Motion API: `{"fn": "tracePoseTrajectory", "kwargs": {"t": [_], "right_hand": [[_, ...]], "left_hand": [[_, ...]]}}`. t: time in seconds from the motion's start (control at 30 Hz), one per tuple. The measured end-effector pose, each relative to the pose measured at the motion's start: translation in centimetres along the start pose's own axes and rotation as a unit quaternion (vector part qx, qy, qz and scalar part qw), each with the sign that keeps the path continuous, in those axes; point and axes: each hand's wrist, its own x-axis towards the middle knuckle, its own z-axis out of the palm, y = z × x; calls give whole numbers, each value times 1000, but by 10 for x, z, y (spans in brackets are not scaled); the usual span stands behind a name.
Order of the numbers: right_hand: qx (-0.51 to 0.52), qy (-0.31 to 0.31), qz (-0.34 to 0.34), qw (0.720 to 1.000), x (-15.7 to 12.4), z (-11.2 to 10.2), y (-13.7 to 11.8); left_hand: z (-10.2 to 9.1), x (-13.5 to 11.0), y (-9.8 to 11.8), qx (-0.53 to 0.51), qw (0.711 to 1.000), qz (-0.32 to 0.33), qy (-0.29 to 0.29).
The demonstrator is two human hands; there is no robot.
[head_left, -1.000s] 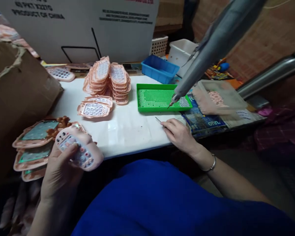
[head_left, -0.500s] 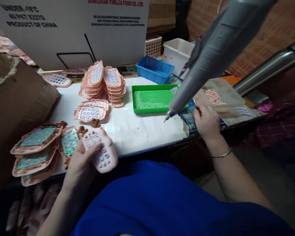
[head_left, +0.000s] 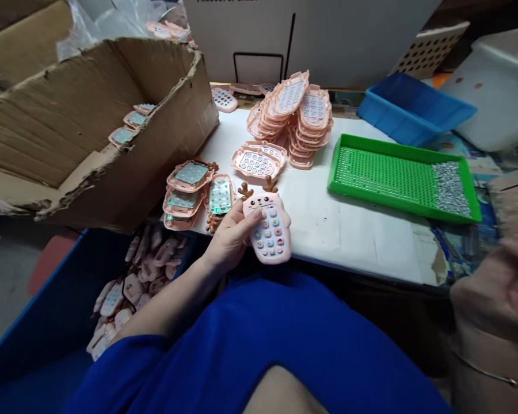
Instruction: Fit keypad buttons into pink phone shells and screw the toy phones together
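Note:
My left hand (head_left: 231, 238) is closed around a pale pink toy phone (head_left: 270, 236), thumb on its front. The toy stands tilted, with brown antlers, a small animal face and rows of coloured buttons towards me. Close beside it, pink half-shells with circuit boards (head_left: 190, 175) lie piled on the white work surface (head_left: 354, 236). At the right edge, my right hand (head_left: 496, 287) is smeared by motion, so its fingers do not show clearly. Nearest to it is a green perforated tray (head_left: 371, 198) with small silvery screws (head_left: 452, 187) at its right end.
Stacks of pink button shells (head_left: 313, 123) stand at the back of the table. A cardboard box (head_left: 168, 132) is on the left, above a blue bin (head_left: 64, 305) of finished-looking toy phones (head_left: 155, 264). A blue tray (head_left: 414, 109) sits behind the green one.
My view has swung left and down, bringing the box and bin into sight. The grey screwdriver has left the view. My left hand still holds the toy phone; my right hand now blurs at the edge.

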Motion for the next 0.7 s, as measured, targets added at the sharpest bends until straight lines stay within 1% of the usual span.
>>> {"fn": "tracePoseTrajectory", "kwargs": {"t": [0.1, 0.2, 0.23, 0.3, 0.33, 0.4, 0.5, 0.57, 0.63, 0.67, 0.7], "right_hand": [[8, 13, -31, 999, 5, 7, -15], [9, 45, -134, 990, 12, 17, -28], [7, 46, -172, 984, 17, 22, -33], [6, 22, -227, 974, 33, 34, -40], [7, 2, -240, 971, 43, 42, -42], [8, -36, -245, 969, 64, 59, -45], [19, -80, -220, 972, 92, 85, -42], [32, -106, -201, 973, 107, 100, -39], [38, -112, -193, 974, 120, 111, -37], [40, -112, -192, 974, 125, 116, -38], [43, -112, -192, 974, 129, 119, -40]], "left_hand": [[-11, -5, 6, 30, 999, -8, -22], [-29, -14, 21, 77, 996, -15, -31], [-37, -18, 27, 95, 995, -17, -29], [-56, -26, 45, 127, 991, -31, -21], [-66, -29, 55, 151, 986, -65, -27], [-87, -37, 77, 186, 969, -161, -38], [-118, -52, 105, 224, 947, -229, 28], [-138, -66, 110, 254, 925, -272, 70], [-157, -82, 101, 289, 915, -260, 109], [-166, -89, 93, 311, 921, -192, 134], [-175, -94, 85, 340, 916, -86, 194]]}}
